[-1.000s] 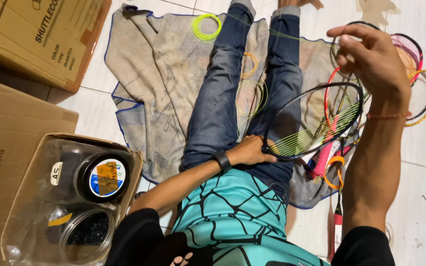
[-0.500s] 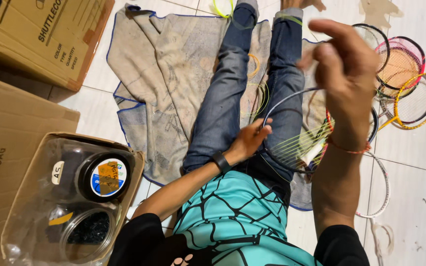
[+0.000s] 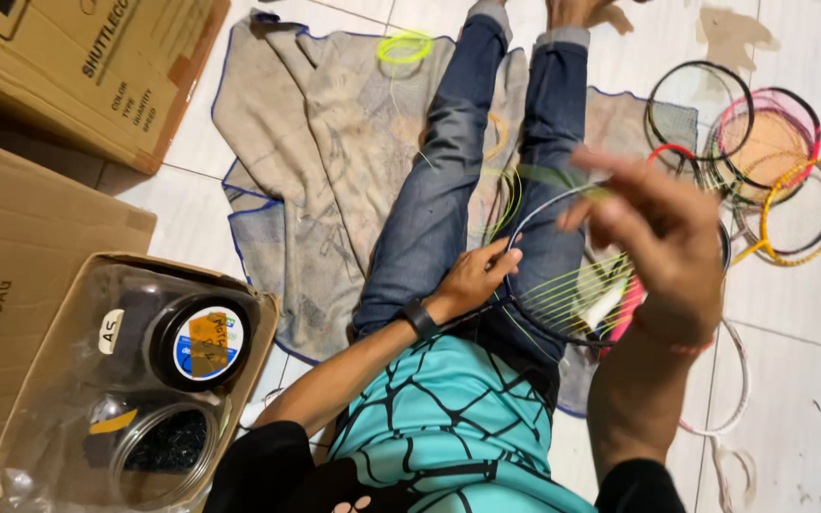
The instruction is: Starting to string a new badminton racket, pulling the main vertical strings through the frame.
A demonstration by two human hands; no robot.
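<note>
Seated on a cloth (image 3: 315,190) mid-frame, my left hand (image 3: 475,277) rests fingers curled on the rim of a badminton racket (image 3: 563,285) across my lap. My right hand (image 3: 662,242), raised and blurred, pinches a yellow-green string (image 3: 553,176); spare rackets (image 3: 762,161) lie upper right.

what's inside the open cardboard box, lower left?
Inside the open cardboard box, under clear plastic: a dark string reel with a round blue-and-white label, and a clear jar holding something dark. Whatever lies beneath them is covered.

A racket-stringing workshop on a tiled floor (image 3: 810,399) — loose rackets (image 3: 772,161), string reels (image 3: 197,342), cartons (image 3: 87,66) and a worn cloth (image 3: 315,171) lie about.
</note>
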